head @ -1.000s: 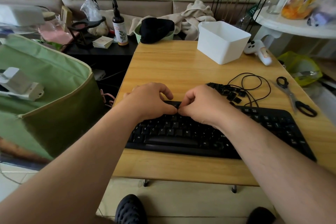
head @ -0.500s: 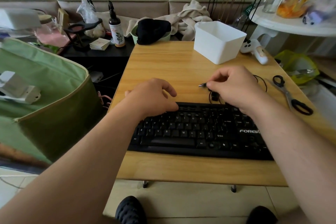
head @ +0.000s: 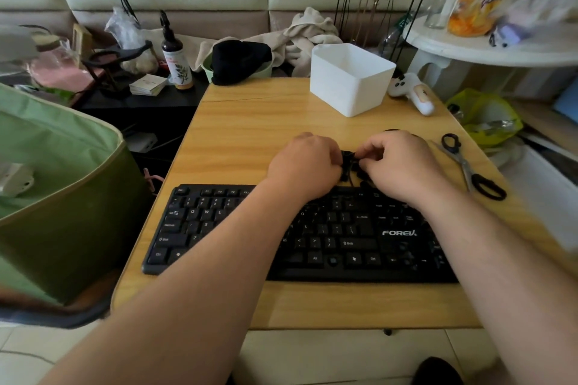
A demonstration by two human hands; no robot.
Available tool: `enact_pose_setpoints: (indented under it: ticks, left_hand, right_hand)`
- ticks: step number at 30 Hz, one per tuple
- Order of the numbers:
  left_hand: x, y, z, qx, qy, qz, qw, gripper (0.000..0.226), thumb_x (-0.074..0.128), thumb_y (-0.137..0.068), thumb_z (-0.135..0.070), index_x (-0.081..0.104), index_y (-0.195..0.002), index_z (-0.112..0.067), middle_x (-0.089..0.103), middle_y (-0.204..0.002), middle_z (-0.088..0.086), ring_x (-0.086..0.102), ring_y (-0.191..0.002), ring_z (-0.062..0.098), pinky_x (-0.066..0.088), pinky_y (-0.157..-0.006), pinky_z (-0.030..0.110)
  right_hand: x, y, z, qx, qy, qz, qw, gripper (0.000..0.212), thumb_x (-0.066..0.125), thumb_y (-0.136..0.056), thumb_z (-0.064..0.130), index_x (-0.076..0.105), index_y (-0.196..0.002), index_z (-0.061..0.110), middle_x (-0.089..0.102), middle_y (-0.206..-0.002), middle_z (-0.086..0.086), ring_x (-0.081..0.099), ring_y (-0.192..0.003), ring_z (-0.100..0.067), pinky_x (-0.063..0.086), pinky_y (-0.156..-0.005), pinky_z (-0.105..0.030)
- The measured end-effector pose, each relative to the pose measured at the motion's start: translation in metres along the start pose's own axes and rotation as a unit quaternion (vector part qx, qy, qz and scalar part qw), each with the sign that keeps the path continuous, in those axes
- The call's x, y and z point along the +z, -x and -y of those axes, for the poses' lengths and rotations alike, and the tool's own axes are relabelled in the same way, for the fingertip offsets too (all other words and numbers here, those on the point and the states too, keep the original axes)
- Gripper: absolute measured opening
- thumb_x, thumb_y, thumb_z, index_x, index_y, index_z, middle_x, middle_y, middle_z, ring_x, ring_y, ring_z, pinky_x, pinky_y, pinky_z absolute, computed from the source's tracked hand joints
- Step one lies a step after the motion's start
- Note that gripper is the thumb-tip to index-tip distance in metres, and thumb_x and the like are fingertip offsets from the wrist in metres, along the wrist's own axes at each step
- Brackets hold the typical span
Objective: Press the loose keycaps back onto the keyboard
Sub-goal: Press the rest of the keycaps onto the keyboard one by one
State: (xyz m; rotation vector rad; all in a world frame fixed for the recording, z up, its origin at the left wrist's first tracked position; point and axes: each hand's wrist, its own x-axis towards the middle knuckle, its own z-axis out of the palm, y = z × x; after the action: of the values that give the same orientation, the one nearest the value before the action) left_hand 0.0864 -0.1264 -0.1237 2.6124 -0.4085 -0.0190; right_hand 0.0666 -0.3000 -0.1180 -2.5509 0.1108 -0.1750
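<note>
Now both hands over loose keycaps (head: 353, 167) heaped at 12 o'clock, just beyond keyboard (head: 219, 228). Left hand (head: 305, 166) and right hand (head: 398, 162) curled, fingertips meeting on cap; exact grip unclear. Keyboard's long axis runs 9-to-3; both hands equally near.

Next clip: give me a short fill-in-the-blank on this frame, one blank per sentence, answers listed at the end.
1. Both hands, left hand and right hand, meet over the loose keycaps just behind the ____.
2. The scissors lie on the table to the ____ of the right hand.
3. The bin at the table's far edge is ____ in colour.
4. The brand printed on the keyboard reads ____.

Answers: keyboard; right; white; FOREV
</note>
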Motion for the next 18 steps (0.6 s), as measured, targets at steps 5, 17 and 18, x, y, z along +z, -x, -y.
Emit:
enact_pose_setpoints:
  ticks: [5,17,18]
  left_hand:
    - [0.006,-0.004,-0.006,-0.021,-0.039,0.02,0.999,0.022,0.069,-0.088,-0.041,0.071,-0.11,-0.039,0.054,-0.116,-0.001,0.06,-0.109,0.023,0.056,-0.091,0.045]
    - [-0.016,0.002,-0.003,-0.05,0.195,0.001,0.98,0.008,0.073,-0.093,-0.04,0.077,-0.091,-0.034,0.068,-0.075,-0.019,0.057,-0.068,0.0,0.041,-0.059,0.023]
    - [-0.02,0.004,-0.002,-0.069,0.255,0.008,0.964,0.009,0.073,-0.094,-0.039,0.078,-0.09,-0.033,0.066,-0.067,-0.021,0.054,-0.065,0.0,0.04,-0.059,0.022]
  right_hand:
    - [0.002,-0.001,-0.001,-0.017,0.006,0.019,1.0,0.014,0.07,-0.092,0.023,0.079,-0.096,0.034,0.068,-0.093,0.014,0.06,-0.089,-0.012,0.037,-0.061,-0.015]
    - [-0.004,0.005,0.003,-0.088,-0.132,0.021,0.987,0.026,0.081,-0.087,0.018,0.074,-0.094,0.043,0.07,-0.09,0.021,0.061,-0.075,-0.003,0.046,-0.065,-0.021]
    - [-0.006,0.007,0.005,-0.103,-0.155,0.012,0.983,0.027,0.081,-0.087,0.017,0.075,-0.095,0.042,0.07,-0.092,0.021,0.062,-0.077,-0.005,0.049,-0.066,-0.021]
